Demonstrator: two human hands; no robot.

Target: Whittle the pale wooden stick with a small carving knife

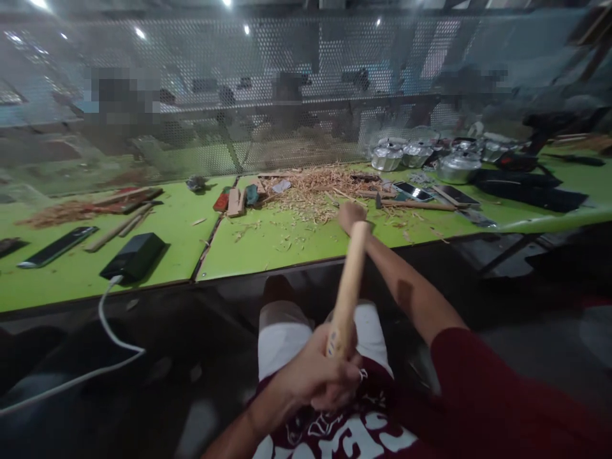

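Observation:
My left hand (329, 370) is wrapped round the lower end of a pale wooden handle (350, 287), which it holds up tilted over my lap. My right hand (351, 217) reaches out to the green table (248, 255), at the near edge of a heap of wood shavings (315, 191). Its fingers look curled, and what they hold is too small and blurred to name. The upper end of the handle overlaps my right wrist in the view. Just right of that hand lies a hammer (415, 204) with a wooden shaft.
Phones (414, 191) and several metal pots (459, 166) stand to the right, near a black power drill (540, 137). On the left are a black power bank (136, 255) with a white cable (108, 319), another phone (60, 247) and wooden sticks (119, 226). A perforated screen (287, 76) stands behind.

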